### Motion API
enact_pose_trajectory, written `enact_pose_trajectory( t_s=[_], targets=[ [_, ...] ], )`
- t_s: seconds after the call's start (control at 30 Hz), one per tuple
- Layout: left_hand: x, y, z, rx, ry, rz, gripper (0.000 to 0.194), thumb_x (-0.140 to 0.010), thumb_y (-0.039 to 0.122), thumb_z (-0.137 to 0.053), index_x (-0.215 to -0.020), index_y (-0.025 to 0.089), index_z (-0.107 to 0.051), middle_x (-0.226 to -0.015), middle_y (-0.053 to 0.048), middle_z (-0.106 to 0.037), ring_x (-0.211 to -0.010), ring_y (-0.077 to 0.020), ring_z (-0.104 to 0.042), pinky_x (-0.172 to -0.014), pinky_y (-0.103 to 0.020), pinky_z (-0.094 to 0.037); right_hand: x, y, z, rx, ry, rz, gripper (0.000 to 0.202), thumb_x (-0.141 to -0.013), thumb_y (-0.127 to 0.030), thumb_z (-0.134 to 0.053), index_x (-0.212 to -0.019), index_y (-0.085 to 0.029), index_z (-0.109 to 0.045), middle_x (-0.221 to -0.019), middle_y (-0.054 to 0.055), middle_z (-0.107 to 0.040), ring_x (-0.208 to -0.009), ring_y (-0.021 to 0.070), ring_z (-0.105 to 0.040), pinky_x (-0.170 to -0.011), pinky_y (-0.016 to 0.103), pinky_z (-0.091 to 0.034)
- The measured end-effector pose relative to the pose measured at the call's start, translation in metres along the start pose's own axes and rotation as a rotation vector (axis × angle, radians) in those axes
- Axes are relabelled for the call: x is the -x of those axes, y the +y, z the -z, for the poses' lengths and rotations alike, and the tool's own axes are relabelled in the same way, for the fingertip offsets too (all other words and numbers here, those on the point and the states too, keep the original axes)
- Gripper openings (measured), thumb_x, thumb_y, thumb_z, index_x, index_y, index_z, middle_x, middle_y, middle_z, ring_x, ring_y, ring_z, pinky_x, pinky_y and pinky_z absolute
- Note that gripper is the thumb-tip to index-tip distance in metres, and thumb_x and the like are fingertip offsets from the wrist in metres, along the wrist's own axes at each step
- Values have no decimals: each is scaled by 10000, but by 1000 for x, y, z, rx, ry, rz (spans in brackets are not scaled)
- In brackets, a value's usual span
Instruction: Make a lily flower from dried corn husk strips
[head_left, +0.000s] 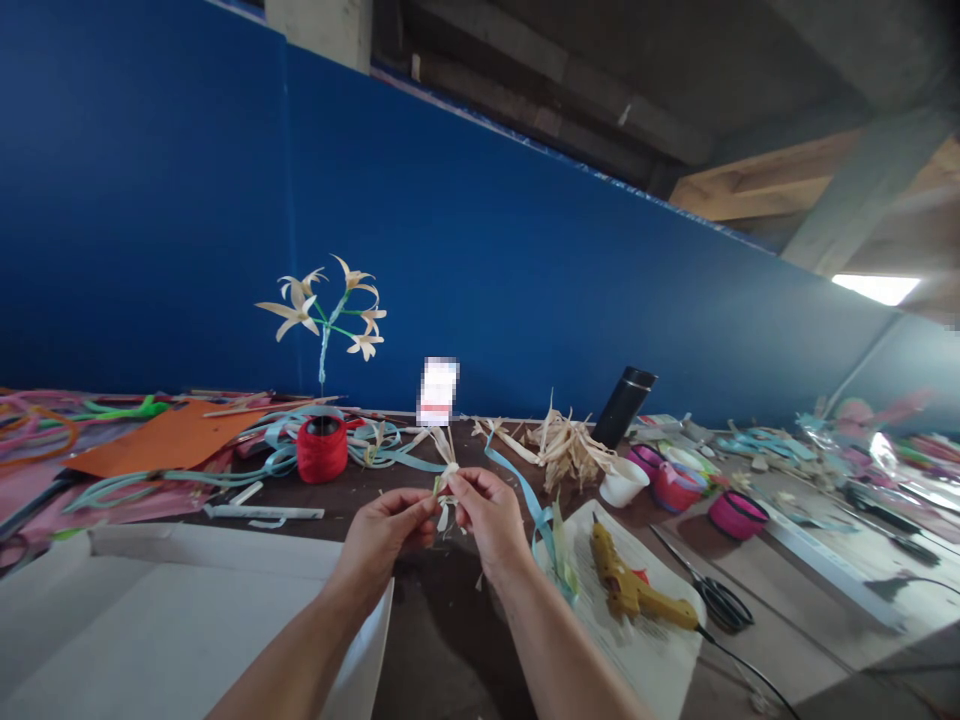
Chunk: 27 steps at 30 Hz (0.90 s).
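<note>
Both hands meet over the dark table, holding a small bundle of pale, dried husk-like strips (448, 474). My right hand (486, 508) pinches it from the right, thumb against the gathered middle. From the left, the fingertips of my left hand (396, 524) are closed on its lower side, where a bit of green shows. Strips fan out above the fingers, and a white end hangs below. A light blue ribbon (517, 478) lies just past my right hand. Behind stands a finished-looking husk flower stem (324, 335), and a red spool (321, 450) sits left of the bundle.
A yellow glue gun (634, 585) rests on printed paper at right, beside black scissors (716, 590). Dried husks (568, 450), a white cup (623, 482) and a black bottle (624, 408) stand farther back. A white box or sheet (187, 610) covers the left front.
</note>
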<state>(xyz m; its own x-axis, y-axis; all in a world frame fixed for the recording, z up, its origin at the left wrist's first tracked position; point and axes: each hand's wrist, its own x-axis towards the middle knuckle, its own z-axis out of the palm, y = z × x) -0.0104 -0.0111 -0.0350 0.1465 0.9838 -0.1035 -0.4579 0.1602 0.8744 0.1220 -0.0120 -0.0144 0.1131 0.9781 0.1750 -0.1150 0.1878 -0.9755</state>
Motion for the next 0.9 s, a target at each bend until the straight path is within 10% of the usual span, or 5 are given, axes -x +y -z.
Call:
enact_pose_trajectory(
  t_s=[0.9],
  targets=[
    [1, 0, -2, 15, 0, 22, 302, -549, 310, -797, -736, 119, -658, -633, 13, -630, -484, -46, -540, -505, -170, -476, 4, -3, -3, 18, 19, -14, 205, -706, -336, -649, -729, -135, -623, -426, -65, -466, -390, 50, -345, -376, 167, -266]
  ],
)
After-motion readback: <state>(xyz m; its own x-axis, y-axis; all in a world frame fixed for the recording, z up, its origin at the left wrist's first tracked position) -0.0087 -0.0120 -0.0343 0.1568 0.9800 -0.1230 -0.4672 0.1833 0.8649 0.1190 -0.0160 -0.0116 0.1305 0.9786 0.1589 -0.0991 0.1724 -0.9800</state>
